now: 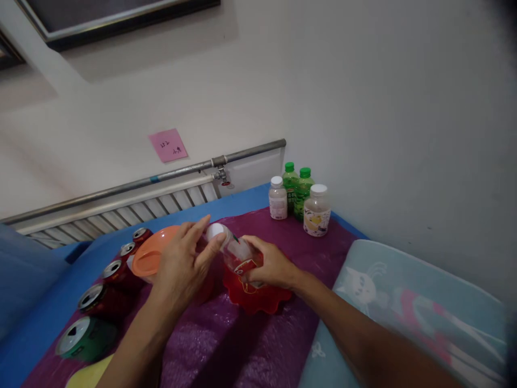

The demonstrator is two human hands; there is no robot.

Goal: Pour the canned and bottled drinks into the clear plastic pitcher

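Tilted clear jar (234, 250) above the red dish (255, 306), short of the desk's (246, 198) far edge
The left hand (181, 264) has thumb and fingers parted around the white cap (216, 230); whether they press it, I cannot tell. The right hand (272, 264) grips the jar's body; that hold should likely be firm without denting the wall, the left fingers square to the cap.

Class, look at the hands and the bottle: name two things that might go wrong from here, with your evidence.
The bottle is tilted in the right hand, so it might slip onto the red dish that appears beneath it. The left hand, at the bottle's white cap, appears close to the orange-topped container, so it might nudge that.
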